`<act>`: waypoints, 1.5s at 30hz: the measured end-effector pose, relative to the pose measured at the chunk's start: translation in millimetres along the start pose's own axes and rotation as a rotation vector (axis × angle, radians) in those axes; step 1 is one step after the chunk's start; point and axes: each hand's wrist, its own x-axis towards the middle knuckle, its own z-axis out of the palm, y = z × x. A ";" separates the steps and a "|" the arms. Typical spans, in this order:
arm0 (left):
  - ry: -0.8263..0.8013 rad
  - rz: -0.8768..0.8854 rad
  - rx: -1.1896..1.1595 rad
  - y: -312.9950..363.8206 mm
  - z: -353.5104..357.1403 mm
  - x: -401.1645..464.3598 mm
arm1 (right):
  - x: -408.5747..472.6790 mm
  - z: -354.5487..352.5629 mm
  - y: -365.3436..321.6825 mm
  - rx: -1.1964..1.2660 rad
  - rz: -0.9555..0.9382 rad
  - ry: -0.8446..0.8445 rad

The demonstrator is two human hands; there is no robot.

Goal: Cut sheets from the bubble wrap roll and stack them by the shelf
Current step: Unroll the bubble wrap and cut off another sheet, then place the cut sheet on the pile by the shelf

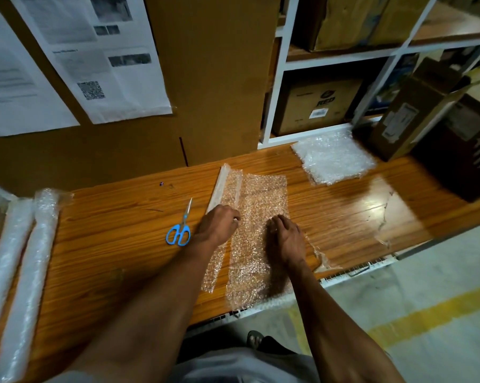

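Bubble wrap sheet lies at the desk's front edge, and we press it flat: our left hand curls its fingers onto the roll, our right hand rests open-fingered. Scissors lie just left (blue handles); cut sheets sit stacked at the back edge by the shelf.

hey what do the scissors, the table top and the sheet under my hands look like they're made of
Scissors: shiny metal blades, glossy blue handles, likely plastic.
Table top: wood or wood-look laminate; grain lines, glossy glare.
Sheet: clear plastic bubble wrap; small glinting bubbles, wood showing through.
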 end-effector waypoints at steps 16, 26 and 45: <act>0.073 -0.084 0.161 16.6 39.9 16.9 | 26.7 -15.4 37.2 -0.132 -0.072 -0.033; 0.002 -0.107 0.077 10.1 38.5 12.3 | 28.7 -16.3 37.4 -0.082 -0.090 -0.024; 0.116 0.068 -0.154 6.4 29.6 -28.2 | -19.3 -19.7 28.8 0.187 -0.083 0.239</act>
